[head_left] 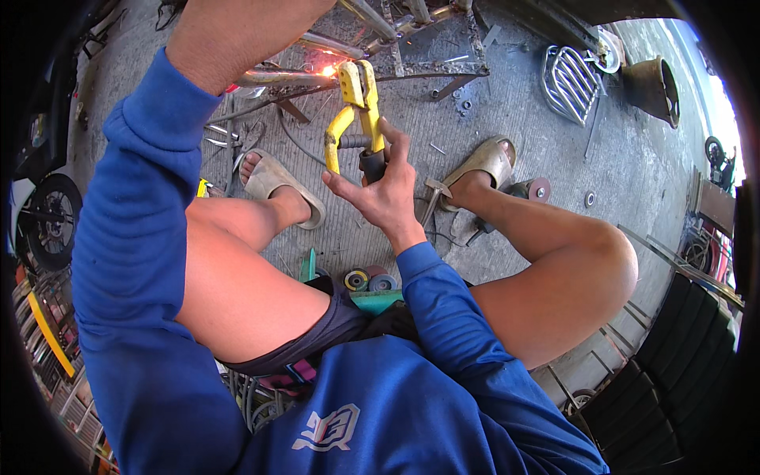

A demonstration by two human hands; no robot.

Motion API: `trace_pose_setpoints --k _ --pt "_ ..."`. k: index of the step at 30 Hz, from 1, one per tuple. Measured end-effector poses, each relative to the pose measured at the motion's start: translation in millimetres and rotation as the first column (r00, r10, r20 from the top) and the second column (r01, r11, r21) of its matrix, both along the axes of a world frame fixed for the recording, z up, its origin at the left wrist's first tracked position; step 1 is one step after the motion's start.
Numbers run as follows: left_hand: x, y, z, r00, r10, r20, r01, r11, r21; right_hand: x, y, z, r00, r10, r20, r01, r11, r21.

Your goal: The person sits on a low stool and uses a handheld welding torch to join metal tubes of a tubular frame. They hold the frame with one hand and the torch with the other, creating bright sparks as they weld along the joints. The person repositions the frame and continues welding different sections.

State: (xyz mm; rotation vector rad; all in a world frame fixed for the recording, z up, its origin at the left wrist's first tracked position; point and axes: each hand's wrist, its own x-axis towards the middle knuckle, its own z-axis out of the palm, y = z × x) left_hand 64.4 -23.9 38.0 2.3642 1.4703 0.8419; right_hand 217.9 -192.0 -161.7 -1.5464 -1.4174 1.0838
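The right hand (388,186) is wrapped around the black handle of a yellow clamp (369,119), thumb out to the left and forefinger up along the side. The clamp's head is just beside a bright orange-white glow (328,71) on the metal tubes (285,77) of a frame standing over the concrete floor (348,229). The left hand (261,20) is cut off by the top edge, so whether it grips anything cannot be told. A hammer (433,196) lies near the right sandal (484,165), beside a grinder (532,190); round discs (381,283) sit between the thighs.
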Motion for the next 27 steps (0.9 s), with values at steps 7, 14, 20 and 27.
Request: trace_pose_setpoints --k 7,14,20,27 --pt "-2 2 -10 0.998 0.04 0.039 -0.04 0.999 -0.011 2 1 -3 1.0 0.009 0.02 -0.009 1.0 -0.012" --pt "25 -22 38 0.972 0.196 -0.13 -0.22 0.953 -0.21 0 1 -6 1.0 0.021 -0.016 -0.021 1.0 -0.02" --pt "41 -38 66 0.858 0.266 -0.44 -0.333 0.939 -0.082 1 1 0 0.999 0.044 -0.017 -0.045 0.993 -0.112" --pt "16 -13 30 0.994 0.094 -0.053 -0.101 0.985 -0.142 -1 1 0 0.998 0.024 -0.051 -0.019 0.995 0.101"
